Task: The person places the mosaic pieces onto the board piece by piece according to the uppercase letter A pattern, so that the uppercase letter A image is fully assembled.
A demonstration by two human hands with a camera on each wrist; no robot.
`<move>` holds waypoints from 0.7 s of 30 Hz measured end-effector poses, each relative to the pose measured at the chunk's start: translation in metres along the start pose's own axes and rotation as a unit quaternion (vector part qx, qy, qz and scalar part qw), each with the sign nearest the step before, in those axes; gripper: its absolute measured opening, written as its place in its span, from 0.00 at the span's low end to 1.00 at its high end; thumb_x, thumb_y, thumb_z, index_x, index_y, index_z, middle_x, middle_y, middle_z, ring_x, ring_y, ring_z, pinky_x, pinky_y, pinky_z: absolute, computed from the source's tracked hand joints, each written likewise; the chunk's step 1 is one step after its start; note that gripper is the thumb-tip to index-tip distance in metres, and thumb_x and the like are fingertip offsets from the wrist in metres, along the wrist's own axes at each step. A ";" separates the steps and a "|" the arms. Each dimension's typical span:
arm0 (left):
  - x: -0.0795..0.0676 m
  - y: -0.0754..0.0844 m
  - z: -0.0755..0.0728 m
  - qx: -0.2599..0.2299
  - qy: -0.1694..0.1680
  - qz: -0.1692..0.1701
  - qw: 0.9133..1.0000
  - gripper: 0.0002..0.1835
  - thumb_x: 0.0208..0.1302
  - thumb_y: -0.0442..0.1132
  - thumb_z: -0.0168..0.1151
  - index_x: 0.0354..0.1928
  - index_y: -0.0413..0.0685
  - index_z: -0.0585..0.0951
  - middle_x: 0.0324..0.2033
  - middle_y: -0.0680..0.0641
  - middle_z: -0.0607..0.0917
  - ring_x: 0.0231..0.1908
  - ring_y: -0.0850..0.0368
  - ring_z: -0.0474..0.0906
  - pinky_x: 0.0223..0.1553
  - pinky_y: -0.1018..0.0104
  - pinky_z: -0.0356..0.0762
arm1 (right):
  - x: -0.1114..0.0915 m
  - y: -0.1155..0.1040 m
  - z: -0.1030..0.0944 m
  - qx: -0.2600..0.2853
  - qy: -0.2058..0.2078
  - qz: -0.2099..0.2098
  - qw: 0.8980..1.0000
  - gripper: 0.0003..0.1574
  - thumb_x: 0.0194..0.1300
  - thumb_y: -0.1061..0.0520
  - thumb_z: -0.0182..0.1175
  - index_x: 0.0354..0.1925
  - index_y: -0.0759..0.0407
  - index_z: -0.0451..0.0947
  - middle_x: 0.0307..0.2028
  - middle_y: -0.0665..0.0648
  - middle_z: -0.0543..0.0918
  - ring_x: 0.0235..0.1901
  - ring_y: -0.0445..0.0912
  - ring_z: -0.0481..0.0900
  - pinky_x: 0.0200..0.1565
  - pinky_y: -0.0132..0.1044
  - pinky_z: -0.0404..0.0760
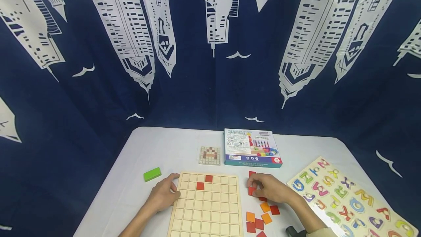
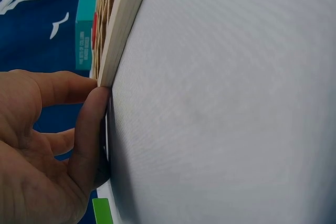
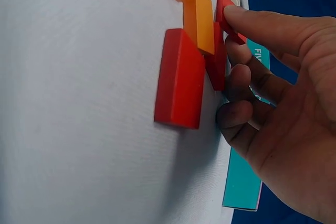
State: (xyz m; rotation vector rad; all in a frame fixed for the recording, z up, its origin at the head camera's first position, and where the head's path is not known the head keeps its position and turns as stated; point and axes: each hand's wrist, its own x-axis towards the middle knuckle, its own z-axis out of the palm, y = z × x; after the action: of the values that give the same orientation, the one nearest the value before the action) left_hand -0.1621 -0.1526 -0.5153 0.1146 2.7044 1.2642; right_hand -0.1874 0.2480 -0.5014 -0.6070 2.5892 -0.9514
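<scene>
A wooden grid board [image 1: 207, 206] lies on the table, with two red tiles [image 1: 200, 186] in cells near its far edge. My left hand [image 1: 163, 192] holds the board by its far left corner, thumb and index finger at the edge. In the left wrist view, those fingers [image 2: 92, 98] meet at the board's corner. To the board's right, my right hand [image 1: 271, 187] pinches a red square tile [image 1: 251, 191] between thumb and index finger. Loose orange tiles [image 1: 250, 217] and red tiles [image 1: 274, 210] lie scattered below that hand.
A pattern card [image 1: 209, 155] lies beyond the board, beside a boxed bead set [image 1: 252, 148]. A green block [image 1: 152, 174] sits left of my left hand. Under my right forearm is an alphabet puzzle board [image 1: 348, 200]. The white table [image 1: 174, 145] meets a dark blue curtain.
</scene>
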 end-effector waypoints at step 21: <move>-0.001 0.000 0.000 0.002 0.000 0.004 1.000 0.37 0.52 0.30 0.68 0.67 0.33 0.71 0.30 0.46 0.78 0.21 0.58 0.77 0.21 0.65 0.74 | 0.000 -0.001 0.001 0.036 -0.004 -0.005 0.999 0.10 0.62 0.57 0.69 0.42 0.48 0.82 0.30 0.49 0.77 0.30 0.42 0.74 0.30 0.30 0.73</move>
State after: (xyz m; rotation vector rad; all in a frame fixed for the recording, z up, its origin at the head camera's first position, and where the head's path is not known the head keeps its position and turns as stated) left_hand -0.1616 -0.1532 -0.5150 0.1248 2.7097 1.2600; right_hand -0.1868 0.2466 -0.5020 -0.6045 2.5349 -1.0398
